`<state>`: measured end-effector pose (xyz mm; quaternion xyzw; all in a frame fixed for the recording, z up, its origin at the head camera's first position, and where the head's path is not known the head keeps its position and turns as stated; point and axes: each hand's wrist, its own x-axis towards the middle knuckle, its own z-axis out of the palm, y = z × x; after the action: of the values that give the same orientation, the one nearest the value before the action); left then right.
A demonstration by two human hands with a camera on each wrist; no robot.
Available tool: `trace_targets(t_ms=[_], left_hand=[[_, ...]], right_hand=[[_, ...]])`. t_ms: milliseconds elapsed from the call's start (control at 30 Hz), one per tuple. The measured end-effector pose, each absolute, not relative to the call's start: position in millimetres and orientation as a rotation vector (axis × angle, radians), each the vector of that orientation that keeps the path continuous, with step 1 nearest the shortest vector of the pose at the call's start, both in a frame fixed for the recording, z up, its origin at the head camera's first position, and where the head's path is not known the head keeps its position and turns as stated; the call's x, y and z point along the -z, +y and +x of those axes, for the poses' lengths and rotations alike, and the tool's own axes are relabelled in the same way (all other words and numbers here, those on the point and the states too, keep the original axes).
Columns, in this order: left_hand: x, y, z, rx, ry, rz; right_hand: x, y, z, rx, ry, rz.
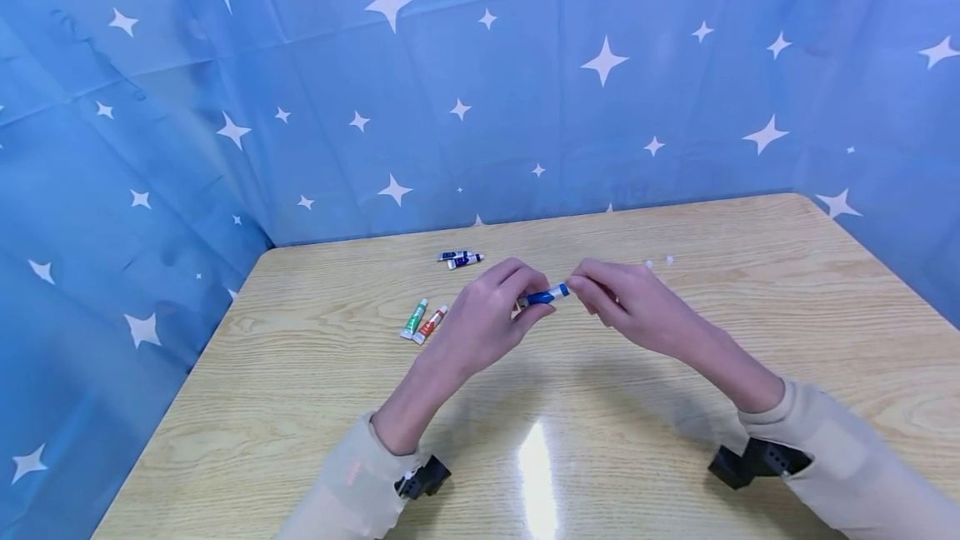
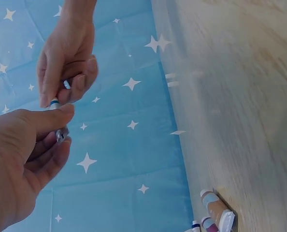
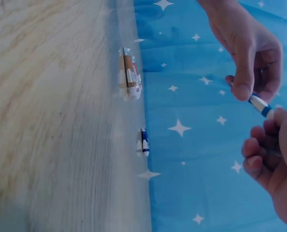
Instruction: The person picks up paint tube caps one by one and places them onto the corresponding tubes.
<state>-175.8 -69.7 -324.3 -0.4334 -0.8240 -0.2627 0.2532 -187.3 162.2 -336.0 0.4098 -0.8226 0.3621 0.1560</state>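
Note:
Above the table, my left hand pinches a small blue-and-white paint tube between thumb and fingers. My right hand has its thumb and fingertips at the tube's blue-banded end. In the right wrist view the right hand grips the white tip of the tube, and the left hand holds its body. A small white piece shows among the curled fingers of the right hand in the left wrist view; its kind is unclear. The left hand covers much of the tube there.
Left of the hands lie a green paint tube and an orange-red one. Two dark blue tubes lie farther back. Two small white pieces sit behind the right hand. A starry blue cloth hangs behind the wooden table.

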Motion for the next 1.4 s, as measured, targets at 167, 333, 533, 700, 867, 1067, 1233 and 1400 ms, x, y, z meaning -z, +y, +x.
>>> trace_targets(t_ms=[167,333,533,700,867,1067,1233,1400], left_hand=[[322,-72,-175,0.748,-2.356,-1.122],[321,-77,-175,0.756,-2.434,-1.073],[322,-87,-174,0.765,-2.48,-0.986],[323,-98,-175,0.791,-2.514,-0.904],[327,-111,-177,0.772,-2.57,-0.802],[334,-127,-180,0.76,-2.632,-0.667],[340,-140,-182,0.74,-2.706,-0.536],[345,-154,-187,0.736,-2.753,-0.404]], right_hand=[[338,162,-188,-1.051,-2.373,1.148],[338,161,-189,-1.012,-2.363,1.161],[338,161,-191,-0.985,-2.334,1.16],[337,163,-190,-0.972,-2.387,1.138],[336,164,-190,-0.981,-2.432,1.134],[335,168,-190,-0.985,-2.468,1.138],[335,169,-190,-0.952,-2.495,1.14],[334,170,-191,-0.937,-2.508,1.136]])
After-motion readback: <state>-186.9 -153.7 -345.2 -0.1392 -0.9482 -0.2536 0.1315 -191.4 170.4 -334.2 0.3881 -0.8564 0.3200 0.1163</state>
